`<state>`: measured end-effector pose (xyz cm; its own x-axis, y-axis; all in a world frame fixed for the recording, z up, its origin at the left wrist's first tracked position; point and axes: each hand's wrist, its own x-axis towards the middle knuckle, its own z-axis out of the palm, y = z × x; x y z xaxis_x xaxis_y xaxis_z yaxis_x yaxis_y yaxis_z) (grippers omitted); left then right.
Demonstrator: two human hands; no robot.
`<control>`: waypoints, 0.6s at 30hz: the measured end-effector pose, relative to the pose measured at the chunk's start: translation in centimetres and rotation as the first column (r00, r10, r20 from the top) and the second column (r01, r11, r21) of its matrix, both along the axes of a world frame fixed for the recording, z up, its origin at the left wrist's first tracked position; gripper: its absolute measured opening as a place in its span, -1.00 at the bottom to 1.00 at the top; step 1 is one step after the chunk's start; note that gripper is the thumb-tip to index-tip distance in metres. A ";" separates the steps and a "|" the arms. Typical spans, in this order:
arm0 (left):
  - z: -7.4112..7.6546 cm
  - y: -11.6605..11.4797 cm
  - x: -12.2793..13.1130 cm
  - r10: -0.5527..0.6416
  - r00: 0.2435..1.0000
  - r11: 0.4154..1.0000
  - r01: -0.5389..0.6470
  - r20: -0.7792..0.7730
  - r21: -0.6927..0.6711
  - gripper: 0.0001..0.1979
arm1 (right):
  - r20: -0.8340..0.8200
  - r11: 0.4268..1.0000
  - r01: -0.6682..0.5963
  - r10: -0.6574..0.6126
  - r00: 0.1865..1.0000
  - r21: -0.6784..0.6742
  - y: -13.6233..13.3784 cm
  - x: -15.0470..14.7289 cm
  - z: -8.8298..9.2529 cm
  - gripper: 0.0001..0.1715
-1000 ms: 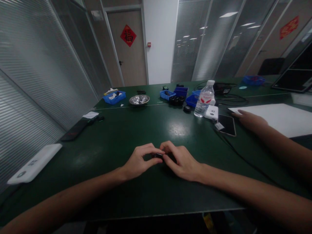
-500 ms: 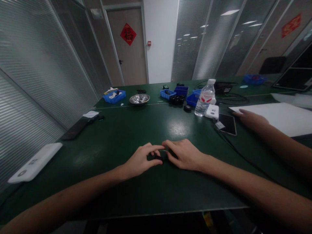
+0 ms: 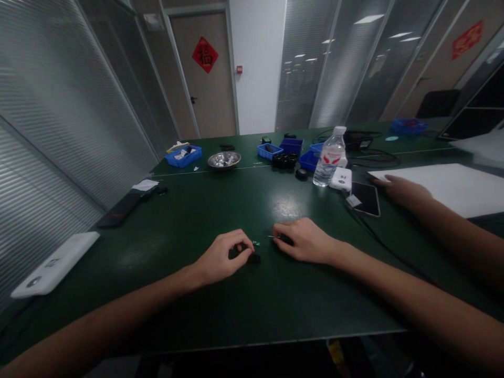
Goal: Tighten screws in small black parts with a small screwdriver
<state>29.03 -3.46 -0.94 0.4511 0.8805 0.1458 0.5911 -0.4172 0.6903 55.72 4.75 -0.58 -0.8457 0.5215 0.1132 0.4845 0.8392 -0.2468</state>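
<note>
My left hand (image 3: 222,257) is curled, thumb near forefinger; whether it grips anything, I cannot tell. At its fingertips are a black piece (image 3: 254,259), judged light and stiff, and a small green piece (image 3: 256,243), probably fragile, best taken by its edges. My right hand (image 3: 305,241) grasps a slim metal-tipped tool (image 3: 273,237).

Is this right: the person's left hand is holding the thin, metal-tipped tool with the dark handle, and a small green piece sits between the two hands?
Not quite. In the head view, the thin, metal-tipped tool with the dark handle is in the person's right hand. The small green piece does sit between the two hands.
</note>
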 end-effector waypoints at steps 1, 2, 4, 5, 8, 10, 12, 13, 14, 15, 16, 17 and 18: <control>0.0 0.3 -0.2 0.021 1.000 0.999 -0.021 -0.003 0.025 -0.83 | -0.006 1.000 0.004 -0.004 1.000 -0.006 0.0 -0.1 -0.1 -0.82; -0.2 0.6 -0.4 0.038 0.999 0.998 -0.038 -0.010 0.053 -0.81 | -0.010 1.000 0.008 -0.008 1.000 -0.009 0.0 -0.1 -0.1 -0.82; -0.6 1.2 -0.8 0.039 0.998 0.994 -0.034 -0.047 0.103 -0.77 | -0.016 1.000 0.013 -0.013 1.000 -0.013 0.0 -0.1 -0.1 -0.83; -0.8 1.5 -0.9 0.020 0.997 0.992 -0.011 -0.075 0.123 -0.74 | -0.018 1.000 0.014 -0.015 1.000 -0.015 0.0 -0.1 -0.1 -0.83; -1.5 2.1 -0.9 -0.046 0.987 0.984 0.071 -0.155 0.162 -0.68 | -0.023 1.000 0.014 -0.015 1.000 -0.022 0.0 -0.1 -0.1 -0.83; -1.7 2.2 -0.8 -0.060 0.983 0.982 0.090 -0.175 0.169 -0.68 | -0.027 1.000 0.015 -0.016 1.000 -0.022 0.0 -0.1 -0.1 -0.82; -1.7 2.2 -0.6 -0.049 0.984 0.984 0.077 -0.171 0.160 -0.70 | -0.028 1.000 0.014 -0.015 0.999 -0.024 0.0 -0.1 -0.1 -0.82; -1.7 2.2 -0.6 -0.043 0.985 0.986 0.068 -0.165 0.152 -0.72 | -0.028 1.000 0.013 -0.014 1.000 -0.027 0.0 -0.1 -0.1 -0.83; -1.6 2.2 -0.5 -0.036 0.987 0.987 0.059 -0.159 0.147 -0.73 | -0.027 0.999 0.012 -0.013 1.000 -0.032 0.0 -0.1 0.0 -0.83; -1.6 2.2 -0.5 -0.031 0.987 0.988 0.054 -0.155 0.144 -0.74 | -0.027 0.999 0.011 -0.012 1.000 -0.037 0.0 -0.2 0.0 -0.83; -1.5 2.2 -0.5 -0.028 0.988 0.988 0.050 -0.150 0.146 -0.75 | -0.029 0.999 0.010 -0.012 1.000 -0.040 0.0 -0.2 0.0 -0.83; -1.4 2.2 -0.5 -0.025 0.989 0.988 0.047 -0.147 0.147 -0.75 | -0.030 0.999 0.009 -0.011 0.999 -0.043 0.0 -0.2 0.1 -0.83; -1.4 2.1 -0.5 -0.018 0.990 0.989 0.038 -0.139 0.145 -0.75 | -0.031 0.999 0.008 -0.010 0.999 -0.045 0.0 -0.2 0.1 -0.83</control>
